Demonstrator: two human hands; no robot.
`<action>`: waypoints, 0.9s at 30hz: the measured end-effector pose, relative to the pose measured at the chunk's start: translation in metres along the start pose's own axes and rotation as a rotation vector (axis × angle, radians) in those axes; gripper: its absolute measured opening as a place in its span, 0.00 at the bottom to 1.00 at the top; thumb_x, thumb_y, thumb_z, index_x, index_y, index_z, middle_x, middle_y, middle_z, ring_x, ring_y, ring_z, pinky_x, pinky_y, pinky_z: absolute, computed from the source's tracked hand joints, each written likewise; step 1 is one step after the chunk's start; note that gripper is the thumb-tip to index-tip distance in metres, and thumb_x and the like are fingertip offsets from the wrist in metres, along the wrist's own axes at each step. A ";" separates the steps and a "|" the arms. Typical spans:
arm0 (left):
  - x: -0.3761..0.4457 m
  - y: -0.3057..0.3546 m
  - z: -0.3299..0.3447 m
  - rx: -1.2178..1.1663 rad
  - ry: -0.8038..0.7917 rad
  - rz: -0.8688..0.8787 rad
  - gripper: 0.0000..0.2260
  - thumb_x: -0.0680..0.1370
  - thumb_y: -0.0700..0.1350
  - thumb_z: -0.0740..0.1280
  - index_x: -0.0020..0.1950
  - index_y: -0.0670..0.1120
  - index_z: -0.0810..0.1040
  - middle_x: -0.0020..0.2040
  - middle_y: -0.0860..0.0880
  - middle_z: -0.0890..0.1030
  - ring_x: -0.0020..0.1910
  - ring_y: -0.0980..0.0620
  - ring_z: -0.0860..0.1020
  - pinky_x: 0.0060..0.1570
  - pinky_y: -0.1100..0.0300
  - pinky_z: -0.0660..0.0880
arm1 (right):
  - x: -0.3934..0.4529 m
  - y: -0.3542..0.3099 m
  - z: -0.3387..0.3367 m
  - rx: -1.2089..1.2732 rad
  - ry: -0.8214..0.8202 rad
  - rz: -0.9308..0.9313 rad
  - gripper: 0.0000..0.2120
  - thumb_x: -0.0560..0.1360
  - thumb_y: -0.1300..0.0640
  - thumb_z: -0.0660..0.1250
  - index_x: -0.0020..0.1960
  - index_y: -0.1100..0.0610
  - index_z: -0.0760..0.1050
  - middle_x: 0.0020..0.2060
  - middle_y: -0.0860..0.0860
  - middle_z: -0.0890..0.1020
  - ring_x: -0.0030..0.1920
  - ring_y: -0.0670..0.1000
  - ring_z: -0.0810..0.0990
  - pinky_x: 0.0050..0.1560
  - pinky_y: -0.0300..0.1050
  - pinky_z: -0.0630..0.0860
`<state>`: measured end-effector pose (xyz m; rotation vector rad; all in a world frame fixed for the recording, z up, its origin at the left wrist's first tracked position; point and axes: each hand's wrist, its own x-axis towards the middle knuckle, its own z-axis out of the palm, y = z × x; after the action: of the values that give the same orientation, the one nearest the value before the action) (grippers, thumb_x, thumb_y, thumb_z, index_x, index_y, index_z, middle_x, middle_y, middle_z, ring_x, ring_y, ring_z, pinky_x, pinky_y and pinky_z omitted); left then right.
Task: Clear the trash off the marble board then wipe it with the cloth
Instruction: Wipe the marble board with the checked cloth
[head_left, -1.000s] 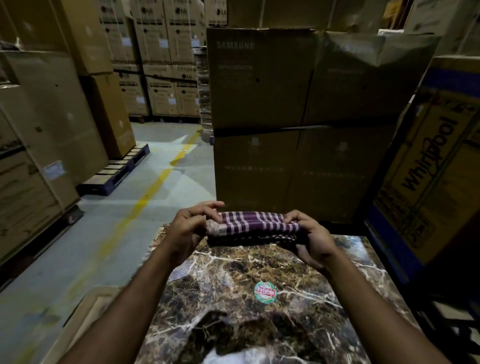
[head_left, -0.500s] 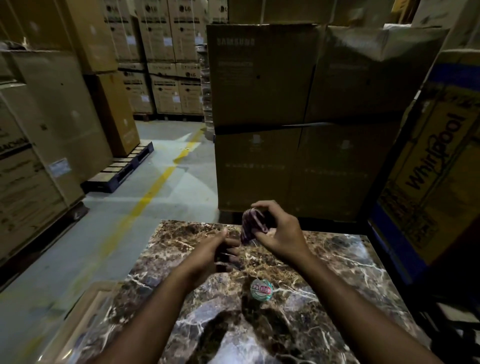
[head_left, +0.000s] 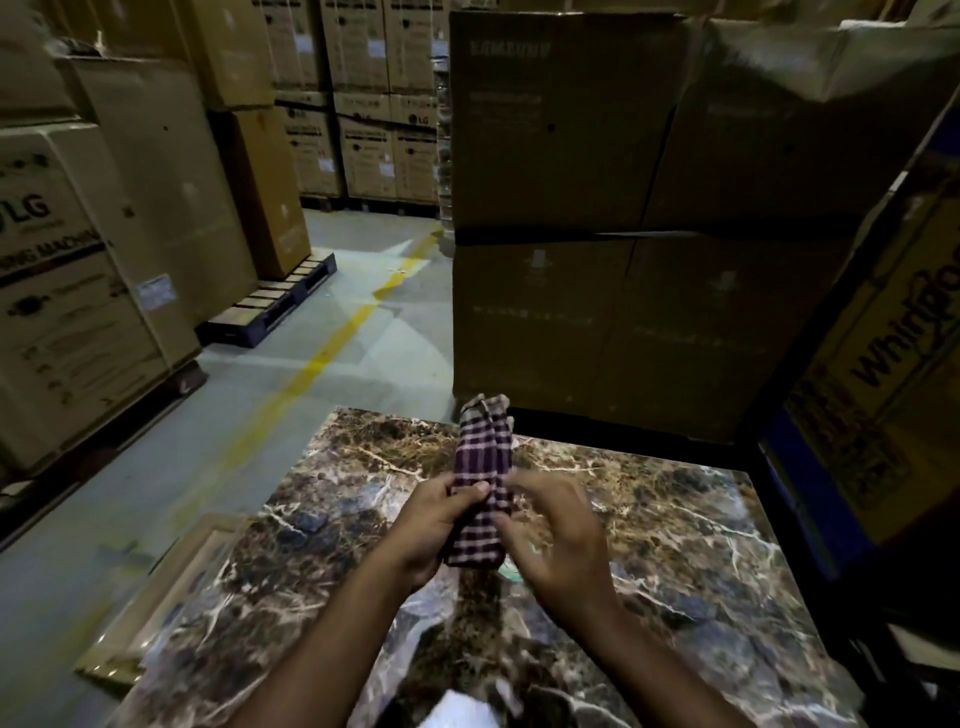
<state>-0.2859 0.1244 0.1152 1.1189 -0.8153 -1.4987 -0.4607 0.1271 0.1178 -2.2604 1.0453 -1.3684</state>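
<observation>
Purple-and-white checked cloth (head_left: 480, 488) folded into a narrow strip, held upright over the brown veined marble board (head_left: 675, 519). Left hand (head_left: 436, 525) gripping its middle, thumb across the front; right hand (head_left: 558, 530) blurred, fingers curled beside the strip, hold not determinable. Board surface apparently clear of trash (a green-edged round sticker (head_left: 511, 573) peeking out beneath the hands). Wiping judged not yet begun. No containers seen open: only sealed cardboard cartons (head_left: 550, 208) stacked behind.
</observation>
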 end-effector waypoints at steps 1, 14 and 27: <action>-0.003 -0.001 0.002 0.031 0.007 0.010 0.09 0.80 0.39 0.68 0.58 0.37 0.81 0.51 0.38 0.85 0.47 0.42 0.85 0.45 0.51 0.81 | 0.007 0.000 0.001 0.075 0.014 0.206 0.21 0.75 0.44 0.73 0.66 0.46 0.73 0.60 0.42 0.77 0.59 0.45 0.77 0.56 0.46 0.78; -0.027 -0.041 0.001 0.205 0.090 0.115 0.29 0.71 0.39 0.79 0.68 0.54 0.74 0.57 0.44 0.85 0.55 0.44 0.84 0.51 0.42 0.82 | 0.068 0.049 0.022 0.839 -0.243 0.776 0.21 0.75 0.67 0.73 0.66 0.61 0.77 0.58 0.58 0.85 0.61 0.59 0.83 0.58 0.48 0.81; -0.043 -0.054 -0.008 0.222 0.281 0.348 0.25 0.75 0.30 0.73 0.67 0.49 0.76 0.62 0.55 0.82 0.61 0.53 0.81 0.55 0.59 0.79 | 0.063 0.036 0.033 0.518 -0.544 0.252 0.13 0.77 0.59 0.74 0.60 0.50 0.79 0.62 0.44 0.79 0.66 0.44 0.77 0.61 0.45 0.78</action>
<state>-0.2963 0.1783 0.0728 1.2433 -0.9378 -0.9556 -0.4307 0.0531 0.1207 -1.8677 0.6610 -0.7390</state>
